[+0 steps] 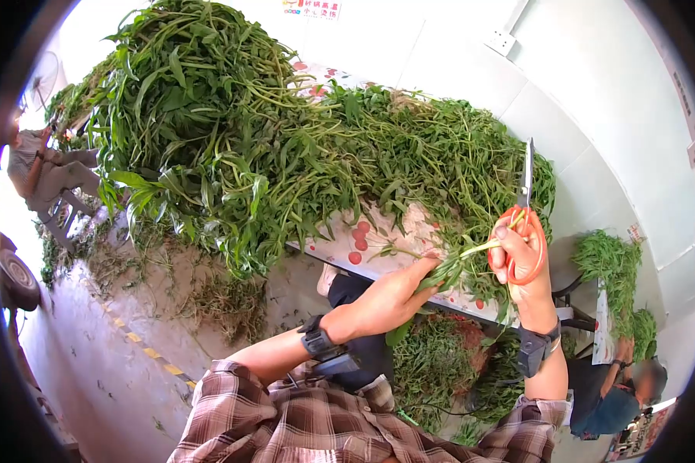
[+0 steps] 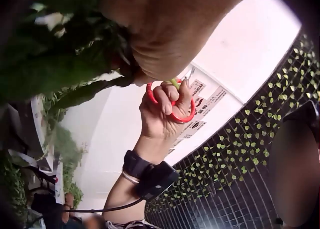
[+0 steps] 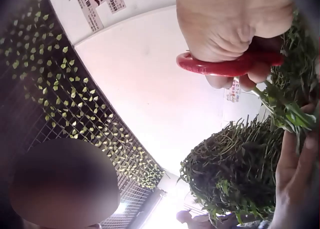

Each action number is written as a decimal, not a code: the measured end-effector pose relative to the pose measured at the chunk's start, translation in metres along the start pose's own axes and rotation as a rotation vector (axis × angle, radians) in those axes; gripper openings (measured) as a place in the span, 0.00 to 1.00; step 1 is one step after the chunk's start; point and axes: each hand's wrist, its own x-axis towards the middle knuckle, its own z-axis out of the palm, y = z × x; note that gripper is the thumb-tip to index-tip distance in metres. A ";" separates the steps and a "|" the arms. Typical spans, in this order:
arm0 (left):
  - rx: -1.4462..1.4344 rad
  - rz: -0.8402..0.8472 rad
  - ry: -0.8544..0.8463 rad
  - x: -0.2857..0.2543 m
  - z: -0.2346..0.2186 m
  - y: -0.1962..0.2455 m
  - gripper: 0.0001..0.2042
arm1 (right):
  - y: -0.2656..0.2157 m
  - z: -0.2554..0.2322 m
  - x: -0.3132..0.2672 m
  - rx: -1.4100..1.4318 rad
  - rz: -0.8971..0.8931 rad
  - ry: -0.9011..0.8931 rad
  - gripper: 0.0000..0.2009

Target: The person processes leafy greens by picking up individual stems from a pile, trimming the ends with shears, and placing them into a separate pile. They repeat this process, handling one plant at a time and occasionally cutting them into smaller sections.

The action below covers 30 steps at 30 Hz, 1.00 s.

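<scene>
My right hand (image 1: 520, 258) holds scissors (image 1: 526, 193) with orange-red handles, their blades pointing away toward the wall. Between the thumb and fingers of that same hand are the pale green stem ends of a small bunch of leafy greens (image 1: 453, 265). My left hand (image 1: 390, 299) grips the leafy part of this bunch, so it stretches between both hands over the table's front edge. In the right wrist view, a red handle loop (image 3: 215, 66) lies across the fingers. Dark leaves (image 2: 60, 64) beside the left palm fill much of the left wrist view.
A tall heap of greens (image 1: 201, 116) covers the table's left; a lower pile (image 1: 440, 147) lies at the back right. The patterned tabletop (image 1: 363, 239) shows in front. More cut greens (image 1: 228, 301) lie on the floor. One person (image 1: 42, 166) sits far left, another (image 1: 614, 401) at right.
</scene>
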 end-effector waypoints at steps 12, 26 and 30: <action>1.132 0.324 0.573 0.014 -0.167 0.119 0.20 | 0.024 -0.021 -0.003 0.112 -0.050 0.016 0.21; 1.781 -0.060 0.233 0.041 -0.268 0.019 0.19 | 0.055 -0.038 -0.017 0.130 0.097 0.022 0.17; 1.759 -0.049 0.205 0.039 -0.242 0.050 0.17 | 0.066 -0.048 -0.023 0.077 0.067 0.049 0.15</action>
